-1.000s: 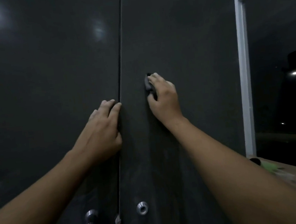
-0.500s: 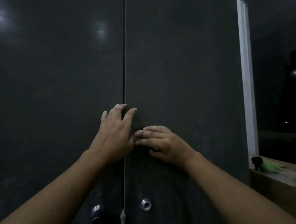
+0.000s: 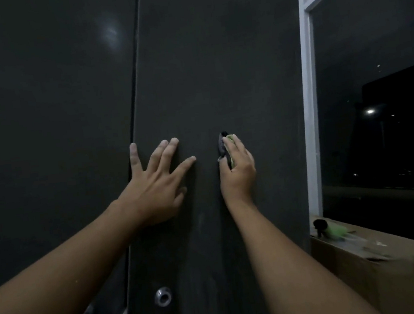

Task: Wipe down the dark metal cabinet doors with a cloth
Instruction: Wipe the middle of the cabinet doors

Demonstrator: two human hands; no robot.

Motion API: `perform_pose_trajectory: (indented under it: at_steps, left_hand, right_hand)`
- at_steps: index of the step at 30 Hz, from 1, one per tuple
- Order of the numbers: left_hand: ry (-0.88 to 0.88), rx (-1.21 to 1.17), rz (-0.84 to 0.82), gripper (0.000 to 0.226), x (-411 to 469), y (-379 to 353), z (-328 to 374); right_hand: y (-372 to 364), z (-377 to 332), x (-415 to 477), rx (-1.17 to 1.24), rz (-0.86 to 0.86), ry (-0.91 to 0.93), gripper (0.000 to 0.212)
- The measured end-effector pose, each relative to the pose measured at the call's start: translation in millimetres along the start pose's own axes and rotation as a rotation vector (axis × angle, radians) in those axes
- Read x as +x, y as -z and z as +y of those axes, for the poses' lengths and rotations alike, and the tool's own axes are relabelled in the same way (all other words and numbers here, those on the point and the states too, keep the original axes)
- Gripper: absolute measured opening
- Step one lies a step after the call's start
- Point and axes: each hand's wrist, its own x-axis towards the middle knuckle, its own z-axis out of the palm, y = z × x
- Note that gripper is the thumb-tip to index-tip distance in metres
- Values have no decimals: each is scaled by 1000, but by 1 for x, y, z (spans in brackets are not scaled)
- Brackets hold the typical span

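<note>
A small bunched cloth (image 3: 226, 146), dark grey with a yellow-green patch, is pressed against the right cabinet door (image 3: 216, 61) at about mid-height of the view. The right hand (image 3: 238, 174) holds it there, fingers laid over the wad and the thumb tucked in beneath it, so the hand is closed on the cloth. Just to its left, apart from it, the left hand (image 3: 152, 185) lies flat on the same door with fingers spread and holding nothing, its outermost finger reaching the vertical seam (image 3: 135, 92) where the left cabinet door (image 3: 50, 109) begins. Both doors are matte, dark and dimly lit, so smears are hard to make out. To wipe well from here, the bracing palm should stay firm to stop the door flexing. The cloth would do better opened out a little for wider contact, then drawn in long overlapping passes with even pressure, working toward the seam and edges. Lower on the right door sits a round metal lock (image 3: 163, 296). Further right stands a white window frame (image 3: 310, 100) with night outside, and below it a brown ledge (image 3: 392, 273) carrying a blurred green object (image 3: 336, 232).
</note>
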Motion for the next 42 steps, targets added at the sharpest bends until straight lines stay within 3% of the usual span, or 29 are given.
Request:
perform_pose_trajectory:
  at_steps: [8,13,14,17,19,21,27,30,35,40,42]
  left_hand:
    - [-22,63,33,78,-4,-17,-4]
    - [-6,95,-7,68,-1,-15,-1]
    - [-5,91,-16,69,-1,-15,-1]
    - [-9,109,14,73,-1,-19,-1]
    - [-7,113,26,78,-1,-21,-2]
    - [-9,111,22,78,0,-22,-2]
    - [-21,122,69,76,0,-27,-3]
    - [-25,124,78,76,-1,-27,-2]
    - [-18,118,95,76,-1,-28,-1]
    - [-18,109,167,76,-1,-33,-2]
    - [-20,107,162,76,-1,-33,-2]
  right_hand:
    - [59,73,-41,-42,105,-433,49]
    - [68,79,-18,-8,200,-642,47]
    - [66,74,-13,-23,181,-602,48]
    - [66,66,-10,-161,-12,-180,55]
    - [73,80,-7,-215,-104,-22,57]
    - [83,98,0,-249,-86,-58,58]
    - [94,119,27,-276,38,-447,56]
    - [94,111,21,-273,53,-473,55]
    - [70,72,-43,-190,-10,-194,58]
    - [44,51,-117,-125,-362,479,61]
    - [47,51,-119,-105,-488,650,57]
